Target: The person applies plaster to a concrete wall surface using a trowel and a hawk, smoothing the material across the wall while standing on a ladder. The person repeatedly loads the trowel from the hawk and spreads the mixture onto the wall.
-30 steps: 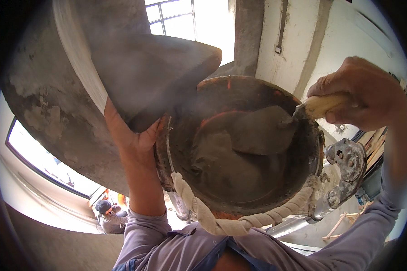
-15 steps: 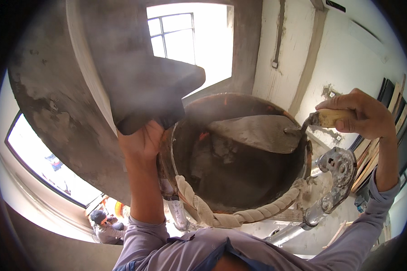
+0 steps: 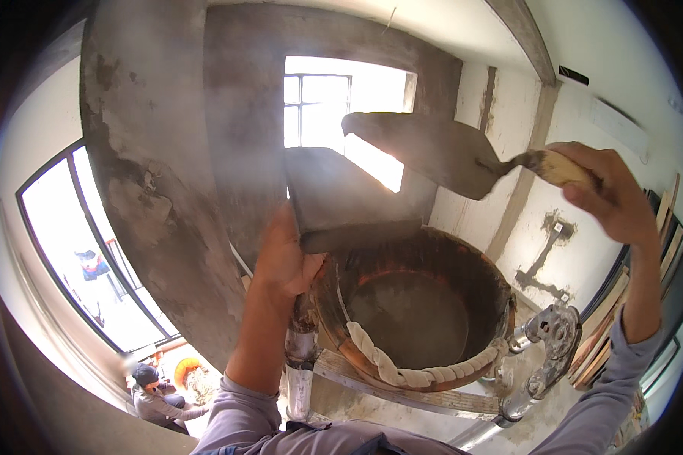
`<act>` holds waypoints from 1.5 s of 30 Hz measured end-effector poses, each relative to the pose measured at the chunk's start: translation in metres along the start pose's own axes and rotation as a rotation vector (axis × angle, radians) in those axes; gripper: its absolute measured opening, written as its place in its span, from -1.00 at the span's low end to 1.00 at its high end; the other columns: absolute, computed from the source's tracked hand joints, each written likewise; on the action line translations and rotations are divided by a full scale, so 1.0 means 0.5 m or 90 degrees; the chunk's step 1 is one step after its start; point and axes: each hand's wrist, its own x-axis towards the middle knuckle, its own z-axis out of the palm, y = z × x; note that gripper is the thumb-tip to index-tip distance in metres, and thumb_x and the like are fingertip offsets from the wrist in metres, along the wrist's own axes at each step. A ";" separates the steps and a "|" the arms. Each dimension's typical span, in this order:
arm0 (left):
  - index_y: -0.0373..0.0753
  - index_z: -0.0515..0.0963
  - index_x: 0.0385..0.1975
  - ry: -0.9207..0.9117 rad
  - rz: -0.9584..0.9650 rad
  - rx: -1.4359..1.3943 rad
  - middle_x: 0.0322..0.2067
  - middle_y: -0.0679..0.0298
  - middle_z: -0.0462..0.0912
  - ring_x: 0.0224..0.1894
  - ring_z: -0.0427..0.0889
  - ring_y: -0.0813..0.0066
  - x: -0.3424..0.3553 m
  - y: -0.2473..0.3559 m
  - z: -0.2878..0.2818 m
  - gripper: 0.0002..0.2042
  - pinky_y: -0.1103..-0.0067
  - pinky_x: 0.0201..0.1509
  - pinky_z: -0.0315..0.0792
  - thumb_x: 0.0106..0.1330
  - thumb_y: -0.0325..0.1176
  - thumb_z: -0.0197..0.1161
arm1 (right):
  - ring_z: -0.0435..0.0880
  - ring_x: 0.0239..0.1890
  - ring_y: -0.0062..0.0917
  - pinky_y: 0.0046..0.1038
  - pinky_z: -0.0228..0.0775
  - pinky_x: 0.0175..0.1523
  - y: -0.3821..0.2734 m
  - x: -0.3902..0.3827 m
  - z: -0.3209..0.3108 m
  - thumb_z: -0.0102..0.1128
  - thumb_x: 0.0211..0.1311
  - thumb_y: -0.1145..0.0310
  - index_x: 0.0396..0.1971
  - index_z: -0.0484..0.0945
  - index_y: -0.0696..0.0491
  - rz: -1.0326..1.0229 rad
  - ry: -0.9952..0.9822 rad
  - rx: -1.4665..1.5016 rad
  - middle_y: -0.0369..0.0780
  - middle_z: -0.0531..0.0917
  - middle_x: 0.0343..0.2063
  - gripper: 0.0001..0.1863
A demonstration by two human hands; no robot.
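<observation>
My right hand is closed round the pale wooden handle of a trowel, whose grey, mortar-coated blade is raised above the bucket. My left hand grips a dark flat board, held tilted just below and left of the blade, with pale haze across it. Beneath both tools is a stained round bucket with grey wet mortar in it and a twisted white rope along its near rim.
The bucket stands on a metal ladder with a wooden plank beneath. A rough plastered surface fills the left. Planks lean at the right. Low at the left, a co-worker is beside an orange container. Windows are behind.
My right hand has lifted the trowel from inside the bucket up to above it. My left hand and board have moved right. The view has shifted, showing more ceiling.
</observation>
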 end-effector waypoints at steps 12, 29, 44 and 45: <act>-0.37 0.40 0.04 -0.162 -0.029 -0.211 -0.04 0.16 0.54 -0.05 0.58 0.41 0.020 -0.012 -0.048 -0.75 0.53 -0.01 0.54 0.44 -0.49 -0.11 | 0.47 -0.53 -0.39 -0.38 0.33 -0.48 -0.091 -0.041 0.171 0.34 -0.16 0.43 0.01 0.55 0.01 -0.117 0.321 -0.403 -0.22 0.43 -0.48 -0.44; -0.27 0.30 0.17 -0.284 -0.073 -0.301 0.05 0.17 0.49 0.08 0.51 0.37 0.007 0.019 0.006 -0.68 0.43 0.22 0.40 0.46 -0.36 -0.05 | 0.51 -0.39 -0.30 -0.29 0.34 -0.31 -0.177 -0.221 0.074 0.31 -0.16 0.49 -0.14 0.62 0.00 0.075 0.208 -0.383 -0.18 0.49 -0.41 -0.57; -0.16 0.08 0.32 -0.036 0.323 -0.068 0.10 0.17 0.42 0.09 0.52 0.41 -0.328 0.242 -0.031 -0.55 0.51 0.11 0.50 0.45 -0.43 -0.07 | 0.59 -0.03 -0.26 -0.27 0.33 0.15 -0.106 -0.080 0.083 0.42 -0.04 0.16 0.03 0.57 0.04 -0.016 -0.226 -0.249 -0.09 0.64 -0.14 -0.43; -0.17 0.10 0.31 -0.004 0.353 0.000 0.07 0.17 0.45 0.07 0.53 0.41 -0.329 0.291 -0.051 -0.55 0.52 0.08 0.52 0.45 -0.44 -0.05 | 0.53 0.03 -0.31 -0.29 0.27 0.19 -0.097 -0.108 0.073 0.35 0.05 0.22 0.07 0.51 0.07 -0.035 -0.068 -0.278 -0.09 0.58 -0.04 -0.46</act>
